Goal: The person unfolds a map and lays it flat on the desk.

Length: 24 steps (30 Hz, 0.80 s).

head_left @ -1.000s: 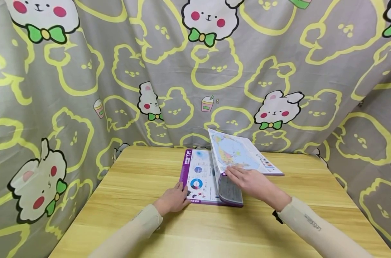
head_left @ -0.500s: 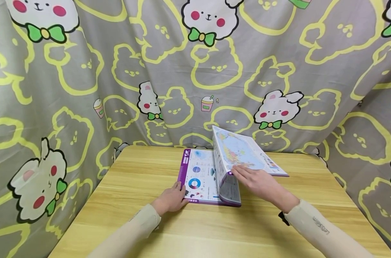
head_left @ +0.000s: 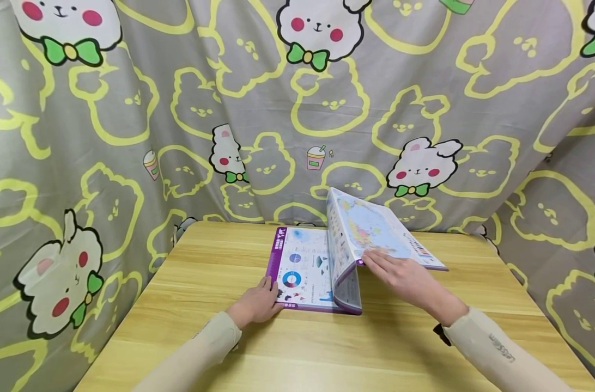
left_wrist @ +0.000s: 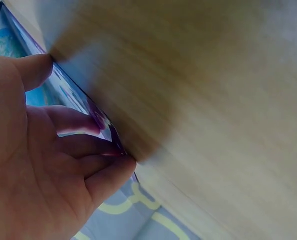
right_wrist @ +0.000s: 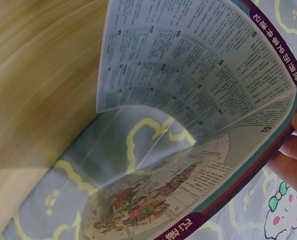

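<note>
A folded map chart (head_left: 307,253) with purple borders lies partly on the wooden table, its left panel flat and showing round diagrams. Its right part stands raised and tilted, with a world map facing up. At the near left corner my left hand (head_left: 255,303) rests on the chart; in the left wrist view the thumb (left_wrist: 36,70) and fingertips touch along its edge. My right hand (head_left: 407,277) holds the near edge of the raised part. Printed inner panels (right_wrist: 188,60) bend apart in the right wrist view, where only some of that hand's fingers (right_wrist: 291,162) show.
The light wooden table (head_left: 204,354) extends around the chart on every side. A grey curtain (head_left: 273,103) with yellow outlines and white cartoon animals hangs behind the table and along both sides.
My right hand has moved a little to the right with the raised part, uncovering more of the left panel. The left hand and the chart have shifted slightly left.
</note>
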Available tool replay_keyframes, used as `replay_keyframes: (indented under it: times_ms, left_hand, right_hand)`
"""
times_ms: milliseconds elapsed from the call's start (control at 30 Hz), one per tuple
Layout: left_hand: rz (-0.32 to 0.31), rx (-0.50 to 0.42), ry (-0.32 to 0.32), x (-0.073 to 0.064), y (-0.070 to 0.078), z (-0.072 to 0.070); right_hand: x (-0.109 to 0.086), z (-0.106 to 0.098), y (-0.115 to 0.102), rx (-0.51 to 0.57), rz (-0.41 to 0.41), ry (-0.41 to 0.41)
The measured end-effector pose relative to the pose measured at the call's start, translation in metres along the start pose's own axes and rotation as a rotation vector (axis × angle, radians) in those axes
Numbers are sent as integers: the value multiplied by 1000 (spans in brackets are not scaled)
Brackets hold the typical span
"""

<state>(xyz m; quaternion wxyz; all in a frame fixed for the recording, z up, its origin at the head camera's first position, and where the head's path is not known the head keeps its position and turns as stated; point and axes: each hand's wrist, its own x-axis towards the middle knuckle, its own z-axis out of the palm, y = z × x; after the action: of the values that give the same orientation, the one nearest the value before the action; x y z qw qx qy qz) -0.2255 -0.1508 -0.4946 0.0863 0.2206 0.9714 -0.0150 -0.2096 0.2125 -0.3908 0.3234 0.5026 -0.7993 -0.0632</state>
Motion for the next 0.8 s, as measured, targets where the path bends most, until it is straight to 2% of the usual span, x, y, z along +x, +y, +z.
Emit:
replay_keyframes:
  times_ms: [333, 800]
  left_hand:
    - [-19, 5, 6, -4, -1, 1]
    - [-64, -58, -8, -11, -6, -1]
  right_hand:
    - [-8, -6, 5, -2, 28, 10]
    - [-15, -9, 7, -14, 26, 37]
